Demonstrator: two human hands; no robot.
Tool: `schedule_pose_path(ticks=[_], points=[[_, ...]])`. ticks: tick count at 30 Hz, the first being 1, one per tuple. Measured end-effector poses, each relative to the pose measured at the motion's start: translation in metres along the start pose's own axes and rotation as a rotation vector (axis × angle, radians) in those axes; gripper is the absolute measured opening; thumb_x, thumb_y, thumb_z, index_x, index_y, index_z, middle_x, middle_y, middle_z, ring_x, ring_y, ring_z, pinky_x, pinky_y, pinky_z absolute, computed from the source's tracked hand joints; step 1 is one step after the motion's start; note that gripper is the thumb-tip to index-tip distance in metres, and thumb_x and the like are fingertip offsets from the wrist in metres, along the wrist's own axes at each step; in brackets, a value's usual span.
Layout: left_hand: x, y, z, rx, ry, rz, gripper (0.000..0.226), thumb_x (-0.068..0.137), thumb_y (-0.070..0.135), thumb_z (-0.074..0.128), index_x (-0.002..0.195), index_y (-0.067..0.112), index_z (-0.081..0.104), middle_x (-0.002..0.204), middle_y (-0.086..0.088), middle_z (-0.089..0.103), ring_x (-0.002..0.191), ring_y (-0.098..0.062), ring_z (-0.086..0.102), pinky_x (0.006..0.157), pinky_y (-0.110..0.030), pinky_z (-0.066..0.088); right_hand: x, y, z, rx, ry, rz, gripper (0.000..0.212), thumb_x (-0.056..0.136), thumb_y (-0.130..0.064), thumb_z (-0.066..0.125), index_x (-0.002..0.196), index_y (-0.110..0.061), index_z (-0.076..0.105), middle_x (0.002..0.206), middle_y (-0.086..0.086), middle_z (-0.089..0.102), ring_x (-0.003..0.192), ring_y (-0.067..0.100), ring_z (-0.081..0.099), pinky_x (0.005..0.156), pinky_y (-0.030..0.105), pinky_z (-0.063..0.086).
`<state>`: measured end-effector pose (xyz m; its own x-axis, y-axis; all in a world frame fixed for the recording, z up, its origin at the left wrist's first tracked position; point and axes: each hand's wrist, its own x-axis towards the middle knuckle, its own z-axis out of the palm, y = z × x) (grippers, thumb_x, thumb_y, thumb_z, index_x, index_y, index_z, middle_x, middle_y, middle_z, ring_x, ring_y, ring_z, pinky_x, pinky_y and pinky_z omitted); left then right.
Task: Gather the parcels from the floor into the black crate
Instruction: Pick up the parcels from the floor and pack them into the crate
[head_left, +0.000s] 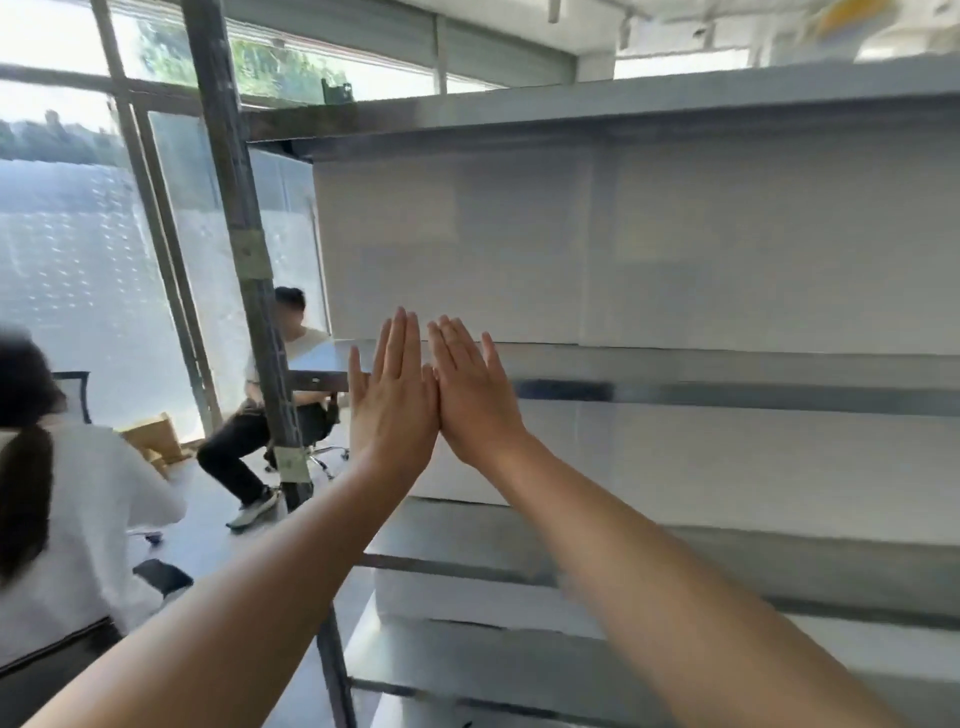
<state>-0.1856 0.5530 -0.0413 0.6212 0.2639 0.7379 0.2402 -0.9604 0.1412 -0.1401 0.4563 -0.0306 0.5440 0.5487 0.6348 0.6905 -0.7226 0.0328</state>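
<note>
Left hand (392, 402): flat, fingers straight, empty.
Right hand (475, 397): likewise flat, empty, touching left.
Parcels, crate: out of view; weight and hold-point cannot be judged.

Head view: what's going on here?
Nothing is being handled. The left hand and right hand are held up flat, touching side by side, empty, before a metal shelving unit. No parcel or black crate is in view. A seated person and another person are at left.
</note>
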Motion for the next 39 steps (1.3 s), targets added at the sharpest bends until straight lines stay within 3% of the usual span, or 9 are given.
schedule_pose_path(ticks=[10,18,27,32,39], points=[[-0.066,0.167,-0.004,-0.284,-0.212,0.239,0.06,0.104,0.031,0.015,0.156,0.015,-0.009,0.164,0.002,-0.012,0.15,-0.01,-0.015,0.123,-0.046,-0.006,-0.138,0.116,-0.076,-0.119,-0.037,0.324,0.056,0.108,-0.03,0.021,0.158,-0.011,0.004,0.166,0.004,0.002,0.152,0.016,-0.004,0.124,0.042,-0.003],[-0.139,0.362,-0.028,-0.429,-0.273,0.44,0.057,0.106,0.03,0.013,0.157,0.016,-0.008,0.164,0.004,-0.013,0.15,-0.01,-0.012,0.122,-0.047,-0.006,-0.287,0.234,-0.175,-0.311,-0.025,0.591,0.056,0.108,-0.031,0.02,0.158,-0.011,0.003,0.166,0.004,0.001,0.152,0.016,-0.003,0.124,0.042,-0.001],[-0.264,0.598,-0.06,-0.591,-0.38,0.744,0.057,0.106,0.035,0.011,0.156,0.017,-0.009,0.165,0.004,-0.01,0.151,-0.01,-0.01,0.122,-0.045,-0.008,-0.515,0.364,-0.305,-0.46,0.001,0.887,0.057,0.107,-0.033,0.028,0.155,-0.006,0.017,0.164,0.009,0.017,0.152,0.021,0.01,0.123,0.045,0.004],[-0.329,0.699,-0.085,-0.692,-0.396,0.858,0.057,0.106,0.034,0.012,0.157,0.016,-0.004,0.165,0.003,-0.006,0.151,-0.011,-0.007,0.123,-0.046,-0.006,-0.626,0.399,-0.359,-0.543,-0.032,1.084,0.058,0.107,-0.035,0.022,0.157,-0.008,0.01,0.165,0.006,0.008,0.153,0.018,0.002,0.123,0.046,0.0],[-0.401,0.789,-0.096,-0.777,-0.441,0.984,0.058,0.105,0.036,0.013,0.157,0.017,-0.002,0.165,0.004,-0.005,0.151,-0.011,-0.005,0.121,-0.045,-0.006,-0.732,0.422,-0.405,-0.643,-0.07,1.255,0.059,0.107,-0.034,0.023,0.157,-0.008,0.008,0.166,0.004,0.007,0.153,0.016,0.0,0.124,0.044,-0.001]])
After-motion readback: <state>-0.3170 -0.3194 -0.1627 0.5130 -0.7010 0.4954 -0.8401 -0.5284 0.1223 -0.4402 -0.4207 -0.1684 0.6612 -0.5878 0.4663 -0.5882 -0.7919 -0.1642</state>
